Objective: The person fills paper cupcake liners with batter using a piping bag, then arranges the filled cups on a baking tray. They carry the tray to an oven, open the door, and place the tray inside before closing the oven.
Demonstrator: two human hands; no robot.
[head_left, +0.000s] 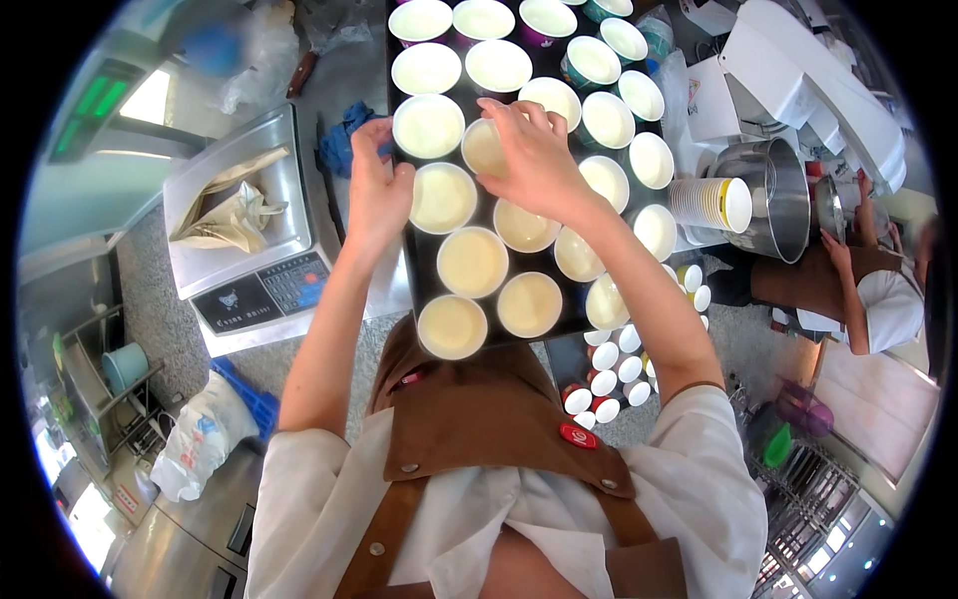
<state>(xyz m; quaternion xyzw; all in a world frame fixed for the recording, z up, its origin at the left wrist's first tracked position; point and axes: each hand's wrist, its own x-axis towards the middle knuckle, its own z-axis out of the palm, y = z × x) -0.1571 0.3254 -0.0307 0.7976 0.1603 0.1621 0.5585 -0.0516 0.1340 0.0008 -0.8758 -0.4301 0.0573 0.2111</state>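
Rows of round paper cups [472,262] stand on a dark tray [514,348] in front of me. The nearer cups look filled with a pale yellowish substance; those farther off look whiter inside. My right hand [534,165] reaches over a cup [483,150] in the middle, its thumb and fingers spanning the rim. At the tray's left edge, my left hand [377,190] has thumb and forefinger apart, beside the rims of two cups [429,127]. I see nothing held in it, though some fingertips are hidden.
To the left, a scale [239,230] carries a crumpled cream cloth bag [235,215]; a blue cloth [349,135] lies beside the tray. At right are stacked paper cups [711,204], a steel mixing bowl [783,200], a white machine [808,90] and another person [848,270]. More cups [604,382] stand lower.
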